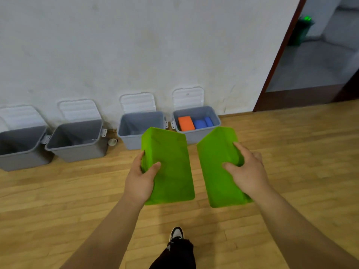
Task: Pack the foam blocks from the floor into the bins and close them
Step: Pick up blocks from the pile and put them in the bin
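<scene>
I carry two green foam blocks above the wooden floor. My left hand point(140, 178) grips the left green block point(171, 166) by its left edge, thumb on top. The right green block point(219, 171) is held by my right hand point(245, 169), fingers curled over its right side. Several grey bins stand open against the wall, lids tipped back. The rightmost bin point(214, 115) holds an orange block point(186, 123) and blue blocks point(201, 123). The bin beside it point(134, 135) looks empty, as do the two bins on the left point(77, 150) point(17, 160).
A white wall point(136, 45) runs behind the bins. A doorway with a dark red frame point(279, 53) opens at the right. My shoe and dark trouser leg point(175, 247) show at the bottom. A small white object point(113, 141) lies between two bins.
</scene>
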Demonstrator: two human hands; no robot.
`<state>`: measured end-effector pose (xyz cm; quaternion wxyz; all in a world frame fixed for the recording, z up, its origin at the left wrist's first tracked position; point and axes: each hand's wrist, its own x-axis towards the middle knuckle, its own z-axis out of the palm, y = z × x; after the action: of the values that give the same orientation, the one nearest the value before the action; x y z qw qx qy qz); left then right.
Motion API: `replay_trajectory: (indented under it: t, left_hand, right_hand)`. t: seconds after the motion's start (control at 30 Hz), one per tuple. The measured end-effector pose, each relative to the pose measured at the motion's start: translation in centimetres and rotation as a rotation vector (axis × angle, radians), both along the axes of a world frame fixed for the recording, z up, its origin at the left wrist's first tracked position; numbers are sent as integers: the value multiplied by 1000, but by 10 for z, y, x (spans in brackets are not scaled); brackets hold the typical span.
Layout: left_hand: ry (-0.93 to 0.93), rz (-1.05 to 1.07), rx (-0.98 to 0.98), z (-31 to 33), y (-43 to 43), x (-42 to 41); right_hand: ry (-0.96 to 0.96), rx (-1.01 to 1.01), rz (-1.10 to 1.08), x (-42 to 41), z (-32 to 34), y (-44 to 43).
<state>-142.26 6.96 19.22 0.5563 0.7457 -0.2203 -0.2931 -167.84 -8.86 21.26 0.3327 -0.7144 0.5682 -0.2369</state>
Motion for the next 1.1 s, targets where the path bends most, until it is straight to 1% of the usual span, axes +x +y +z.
replay_trajectory:
  t: [0.1,0.17,0.27,0.4,0.57,0.67,0.77,0.93,1.03,1.1]
  left_hand:
    - [35,-21,23,-19,-76,46]
    - [32,-53,49,-11,-128,71]
    - [-37,-130,80,8,-207,104]
    - [-60,-164,63,11,-293,132]
    - [24,-175,130,-10,-375,162]
    - [86,-134,134,-29,-424,182]
    - [111,-55,179,-46,-473,204]
    - [87,103,246,-52,-553,238]
    - [107,149,285,-61,-592,255]
    - [131,165,324,-66,-615,266]
  right_hand:
    - [26,-11,-34,31,3,-63]
    - [31,15,-71,51,9,-104]
    - [18,2,-133,79,17,-162]
    - [31,23,-172,103,17,-229]
    - [51,68,-141,139,-1,-326]
    - [60,69,-100,163,-20,-397]
    - [80,86,-73,192,-42,-469]
    - [166,147,2,240,-66,-586]
    - [261,174,79,267,-79,-645]
    - [273,191,103,286,-89,-674]
